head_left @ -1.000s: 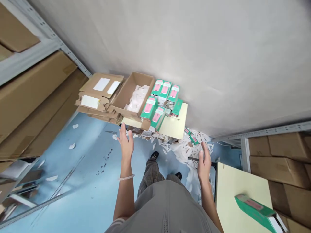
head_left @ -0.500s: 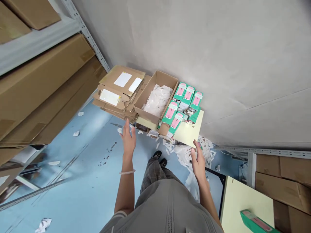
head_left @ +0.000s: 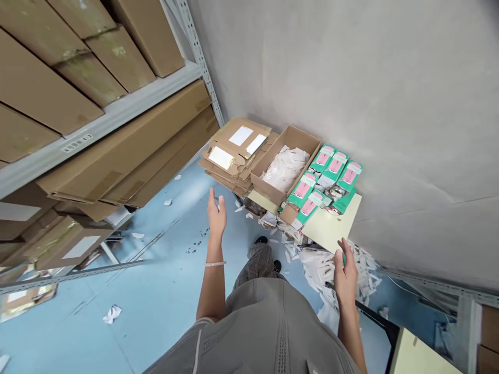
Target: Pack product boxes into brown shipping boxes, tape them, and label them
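My left hand [head_left: 217, 212] is raised over the blue floor with its fingers apart, holding nothing, and a pale bangle circles that wrist. Nearest to it lies a stack of flattened cardboard boxes [head_left: 238, 150]. My right hand [head_left: 345, 270], also empty with fingers spread, hovers in front of the pale yellow tabletop [head_left: 331, 228]. Beside the stack stands an open cardboard box [head_left: 265, 188] with crumpled white paper [head_left: 286, 167] inside. Several green and pink boxes [head_left: 302, 188] lie to its right, with a shiny roundish item [head_left: 336, 192] among them.
A metal shelf [head_left: 128, 111] loaded with large cartons rises on the left. White paper scraps [head_left: 317, 265] litter the floor below the table. At the lower right are another pale yellow board [head_left: 421, 356] and a shelf post [head_left: 465, 324]. A grey wall [head_left: 351, 78] stands behind.
The view has swung left, so the table and boxes sit further right and more of the left shelf shows. The green box at the lower right has left the view. Both hands stay empty.
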A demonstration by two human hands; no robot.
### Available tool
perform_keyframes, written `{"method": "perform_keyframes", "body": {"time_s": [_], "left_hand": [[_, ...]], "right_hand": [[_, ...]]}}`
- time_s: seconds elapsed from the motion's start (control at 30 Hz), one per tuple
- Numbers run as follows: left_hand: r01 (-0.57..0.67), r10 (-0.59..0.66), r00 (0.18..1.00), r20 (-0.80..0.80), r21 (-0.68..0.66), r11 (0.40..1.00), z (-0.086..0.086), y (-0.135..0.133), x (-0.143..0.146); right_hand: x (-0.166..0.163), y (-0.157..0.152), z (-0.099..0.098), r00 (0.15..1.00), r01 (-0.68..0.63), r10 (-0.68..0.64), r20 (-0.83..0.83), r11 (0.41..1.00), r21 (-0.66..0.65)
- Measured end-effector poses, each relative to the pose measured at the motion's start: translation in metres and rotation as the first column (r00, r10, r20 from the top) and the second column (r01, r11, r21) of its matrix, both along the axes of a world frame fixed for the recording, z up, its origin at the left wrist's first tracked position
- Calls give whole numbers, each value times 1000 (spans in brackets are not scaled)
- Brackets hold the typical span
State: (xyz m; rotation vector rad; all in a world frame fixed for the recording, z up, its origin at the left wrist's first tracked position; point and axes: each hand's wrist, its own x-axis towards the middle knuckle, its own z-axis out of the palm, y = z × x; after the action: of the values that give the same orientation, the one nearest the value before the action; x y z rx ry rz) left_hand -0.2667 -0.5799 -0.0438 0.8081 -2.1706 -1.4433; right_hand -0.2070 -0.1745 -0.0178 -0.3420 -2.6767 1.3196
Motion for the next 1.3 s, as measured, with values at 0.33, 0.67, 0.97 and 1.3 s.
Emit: {"method": "perform_keyframes", "body": {"time_s": [0.33,0.67,0.97,1.3], "left_hand": [[-185,160,983,93,468,864,-63,-82,-115],[-175,54,981,185,740,650,-87,-174,-198],[-110,105,993,51,711,694,-62,-193,-228],[118,-21,981,-194,504,856,-7,-174,-239]], "right_hand": [[-77,-74,1,993,103,-107,42,992,75],[-159,-199,23,986,158,-161,33,983,91],[-156,-203,29,965,261,-263,-14,946,193],[-80,-191,33,898,439,-433,-76,890,120]]}}
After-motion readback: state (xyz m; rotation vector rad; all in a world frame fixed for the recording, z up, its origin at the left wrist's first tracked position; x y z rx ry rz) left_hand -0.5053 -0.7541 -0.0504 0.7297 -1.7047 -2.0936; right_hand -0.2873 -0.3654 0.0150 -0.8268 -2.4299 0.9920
